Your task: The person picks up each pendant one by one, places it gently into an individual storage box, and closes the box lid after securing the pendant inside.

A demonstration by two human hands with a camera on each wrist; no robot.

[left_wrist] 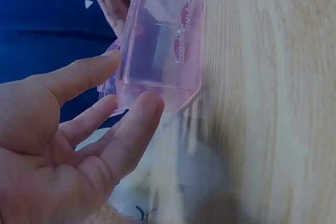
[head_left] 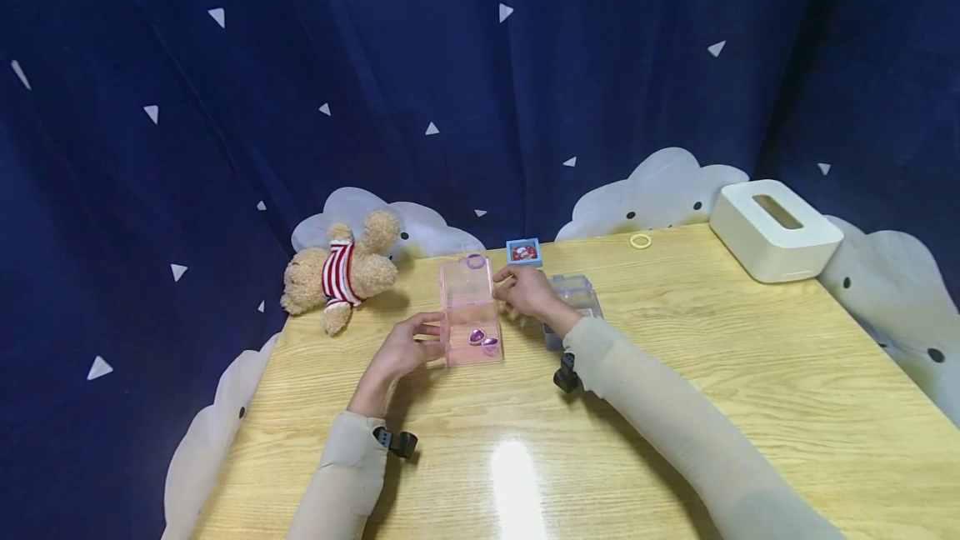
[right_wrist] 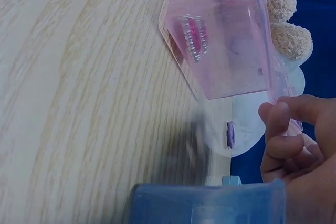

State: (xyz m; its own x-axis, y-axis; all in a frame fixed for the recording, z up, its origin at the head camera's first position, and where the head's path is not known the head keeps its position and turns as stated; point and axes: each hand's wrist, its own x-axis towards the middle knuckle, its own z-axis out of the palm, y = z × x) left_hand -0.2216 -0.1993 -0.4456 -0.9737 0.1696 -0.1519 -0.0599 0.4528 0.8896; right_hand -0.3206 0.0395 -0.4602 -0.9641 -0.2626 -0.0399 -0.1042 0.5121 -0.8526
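Observation:
A clear pink plastic box [head_left: 474, 332] lies on the table with its lid [head_left: 465, 282] raised at the back. Inside are two purple pieces [head_left: 483, 340] with silvery beaded rims. My left hand [head_left: 408, 346] is at the box's left side; its thumb and fingers, fairly straight, touch the wall and corner in the left wrist view. At the lid's right edge is my right hand [head_left: 522, 290], fingers bent and fingertips pinching that edge in the right wrist view. A clear bluish box [right_wrist: 210, 205] stands beside my right hand, partly hidden by the forearm in the head view.
A purple ring [right_wrist: 230, 135] lies behind the pink box. A small blue-framed picture [head_left: 523, 252] and a yellow ring [head_left: 641, 241] are at the table's back edge. A teddy bear [head_left: 341, 273] lies at left, a white tissue box [head_left: 776, 232] at back right.

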